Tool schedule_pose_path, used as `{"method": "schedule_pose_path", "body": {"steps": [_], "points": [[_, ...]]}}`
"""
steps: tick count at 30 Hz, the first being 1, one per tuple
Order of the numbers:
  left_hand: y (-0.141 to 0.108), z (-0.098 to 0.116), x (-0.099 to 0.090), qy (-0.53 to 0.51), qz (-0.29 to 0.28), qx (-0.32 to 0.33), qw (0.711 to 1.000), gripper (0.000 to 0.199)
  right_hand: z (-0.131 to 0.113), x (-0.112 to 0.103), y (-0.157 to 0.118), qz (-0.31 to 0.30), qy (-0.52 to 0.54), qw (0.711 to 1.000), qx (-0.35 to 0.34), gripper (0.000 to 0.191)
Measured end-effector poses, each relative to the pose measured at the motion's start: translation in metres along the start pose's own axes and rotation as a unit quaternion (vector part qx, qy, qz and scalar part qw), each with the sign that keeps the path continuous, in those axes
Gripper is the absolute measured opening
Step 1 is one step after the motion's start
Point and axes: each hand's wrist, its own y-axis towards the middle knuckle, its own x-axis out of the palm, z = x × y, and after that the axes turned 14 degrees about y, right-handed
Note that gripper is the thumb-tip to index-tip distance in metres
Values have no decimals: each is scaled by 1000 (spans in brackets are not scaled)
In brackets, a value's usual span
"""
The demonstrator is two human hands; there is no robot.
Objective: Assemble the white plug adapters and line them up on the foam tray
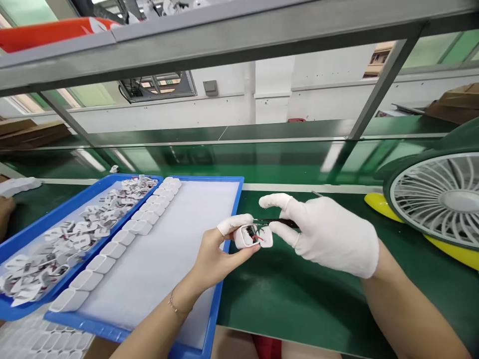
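Head view: our left hand (216,257) pinches a case (242,241), our right hand (329,235) tweezers (279,220); table (299,304) below our fingers (237,223), fan (451,199) rightward, wall (220,110) beyond.

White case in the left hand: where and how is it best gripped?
I'd grip the white case by its rounded outer walls, coming from the left, as the left hand does. Its open face shows a red wire running toward the flat white piece on the right, so gripping there could pinch the wire.
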Motion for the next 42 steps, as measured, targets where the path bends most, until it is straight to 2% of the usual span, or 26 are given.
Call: {"method": "schedule_pose_path", "body": {"steps": [3,9,17,26,33,42], "points": [[-1,-3,2,6,1,3,1000,41,3,0,-1,-28,5,1000,11,40],[0,-2,2,2,0,12,1000,40,5,0,-1,-40,8,999,5,42],[0,-6,5,47,-6,59,997,49,5,2,0,-67,30,997,13,49],[-2,-5,6,64,-7,56,996,50,-5,-10,5,-136,-32,989,55,50],[-3,-6,6,52,-9,40,998,49,-2,-4,5,-110,1,992,59,47],[-3,-6,6,59,-13,40,997,50,1,-1,3,-96,4,995,16,45]]}}
